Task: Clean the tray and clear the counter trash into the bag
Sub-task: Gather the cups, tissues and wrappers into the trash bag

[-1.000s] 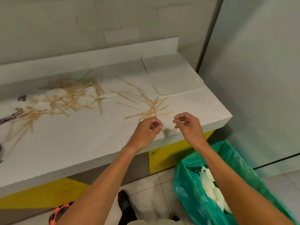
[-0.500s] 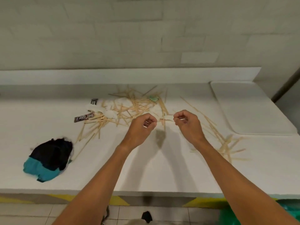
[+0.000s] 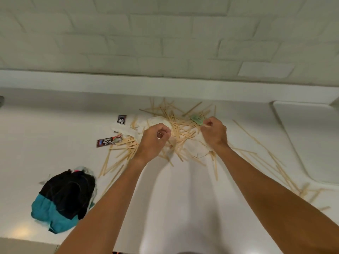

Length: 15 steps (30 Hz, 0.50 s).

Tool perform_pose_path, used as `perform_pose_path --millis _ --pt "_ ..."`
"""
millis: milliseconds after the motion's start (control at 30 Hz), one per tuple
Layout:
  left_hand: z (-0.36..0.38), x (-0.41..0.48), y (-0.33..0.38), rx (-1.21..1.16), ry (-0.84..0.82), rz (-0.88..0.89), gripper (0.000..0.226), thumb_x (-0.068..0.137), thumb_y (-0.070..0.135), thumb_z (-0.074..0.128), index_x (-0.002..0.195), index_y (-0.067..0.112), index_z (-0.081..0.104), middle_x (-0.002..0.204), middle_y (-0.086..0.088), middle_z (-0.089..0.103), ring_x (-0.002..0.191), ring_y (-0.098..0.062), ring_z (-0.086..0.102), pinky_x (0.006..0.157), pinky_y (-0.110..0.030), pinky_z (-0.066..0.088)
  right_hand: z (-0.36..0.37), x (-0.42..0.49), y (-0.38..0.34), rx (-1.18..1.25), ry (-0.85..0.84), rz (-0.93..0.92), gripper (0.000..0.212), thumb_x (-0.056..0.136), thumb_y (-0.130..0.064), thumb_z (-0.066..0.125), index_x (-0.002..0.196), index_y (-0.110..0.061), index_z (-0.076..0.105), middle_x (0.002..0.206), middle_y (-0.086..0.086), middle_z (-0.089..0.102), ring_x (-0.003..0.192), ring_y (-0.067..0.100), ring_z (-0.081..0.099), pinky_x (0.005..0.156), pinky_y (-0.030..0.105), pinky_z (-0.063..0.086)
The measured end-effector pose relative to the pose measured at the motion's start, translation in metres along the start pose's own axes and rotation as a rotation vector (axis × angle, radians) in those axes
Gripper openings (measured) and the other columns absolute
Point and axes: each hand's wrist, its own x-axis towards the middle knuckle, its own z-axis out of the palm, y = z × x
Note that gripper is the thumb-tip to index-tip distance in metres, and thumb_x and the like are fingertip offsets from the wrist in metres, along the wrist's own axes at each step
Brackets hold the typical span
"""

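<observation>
Left hand [image 3: 155, 139], right hand [image 3: 213, 132]: fingers [image 3: 164, 129] curled above sticks [image 3: 183, 125]; whether they pinch anything, cannot tell. Risk: thin sticks slip when gathered, scattering off counter [image 3: 55, 134].

Worktop [image 3: 174, 208] bare on my side of the stick pile [image 3: 183, 125]: open approach from the front edge. Left of the pile, two sachets [image 3: 108, 141] lie just beside it. Crumpled cloth [image 3: 64, 195] sits further left and nearer me, well apart. Right of the pile, a trail of loose sticks [image 3: 275, 162] runs along the tray [image 3: 311, 140]. Behind the pile, the wall ledge [image 3: 128, 83] closes it off.
</observation>
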Motion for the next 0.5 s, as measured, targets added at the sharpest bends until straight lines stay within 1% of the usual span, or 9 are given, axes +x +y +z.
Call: perform_pose_path --millis 67,100,167,233,300,433,500 --pt "-0.007 0.013 -0.011 0.020 0.044 -0.017 0.008 0.090 0.008 0.065 0.088 0.015 0.069 0.082 0.008 0.068 0.076 -0.003 0.061 0.069 -0.012 0.048 0.012 0.017 0.000 -0.058 -0.005 0.002 0.023 0.088 -0.012 0.062 0.111 -0.013 0.065 0.118 0.004 0.065 0.110 0.022 0.060 0.094 0.031 0.048" --pt "-0.012 0.019 -0.017 0.037 0.076 -0.037 0.008 0.090 0.007 0.064 0.088 0.014 0.069 0.082 0.006 0.068 0.076 -0.005 0.061 0.069 -0.013 0.049 0.017 0.025 0.001 -0.088 -0.008 0.003 0.024 0.088 -0.014 0.062 0.111 -0.015 0.065 0.121 0.005 0.064 0.112 0.024 0.060 0.098 0.037 0.048" --pt "-0.025 0.033 -0.031 0.059 0.168 -0.086 0.010 0.090 0.004 0.063 0.088 0.012 0.068 0.081 0.004 0.067 0.073 -0.004 0.060 0.067 -0.012 0.048 0.028 0.041 0.000 -0.131 -0.029 0.025 0.024 0.087 -0.019 0.062 0.111 -0.021 0.064 0.123 0.004 0.064 0.107 0.028 0.063 0.097 0.042 0.050" --pt "-0.040 0.047 -0.043 0.087 0.277 -0.138 0.011 0.089 0.002 0.063 0.088 0.012 0.068 0.080 0.003 0.066 0.068 -0.002 0.059 0.063 -0.009 0.045 0.037 0.055 0.000 -0.190 -0.062 0.049 0.025 0.087 -0.025 0.061 0.111 -0.024 0.063 0.121 0.004 0.064 0.099 0.031 0.066 0.091 0.043 0.054" --pt "-0.056 0.059 -0.054 0.141 0.358 -0.196 0.011 0.088 0.003 0.063 0.091 0.011 0.069 0.082 0.000 0.067 0.070 -0.007 0.059 0.066 -0.012 0.046 0.045 0.064 -0.001 -0.268 -0.089 0.053 0.025 0.087 -0.025 0.060 0.112 -0.024 0.063 0.116 0.005 0.064 0.099 0.030 0.065 0.090 0.043 0.054" --pt "-0.079 0.081 -0.084 0.274 0.398 -0.307 0.013 0.086 0.007 0.065 0.098 0.009 0.068 0.094 -0.005 0.069 0.087 -0.018 0.064 0.078 -0.016 0.041 0.058 0.072 0.004 -0.356 -0.074 0.010 0.017 0.087 -0.019 0.059 0.102 -0.024 0.065 0.111 0.005 0.064 0.102 0.028 0.061 0.092 0.044 0.049" --pt "-0.085 0.090 -0.098 0.368 0.390 -0.353 0.019 0.086 0.011 0.065 0.105 0.009 0.065 0.105 -0.012 0.067 0.101 -0.027 0.062 0.084 -0.026 0.044 0.061 0.073 0.006 -0.347 -0.070 0.003 0.018 0.086 -0.016 0.058 0.100 -0.025 0.065 0.110 0.003 0.065 0.102 0.026 0.060 0.092 0.043 0.046"
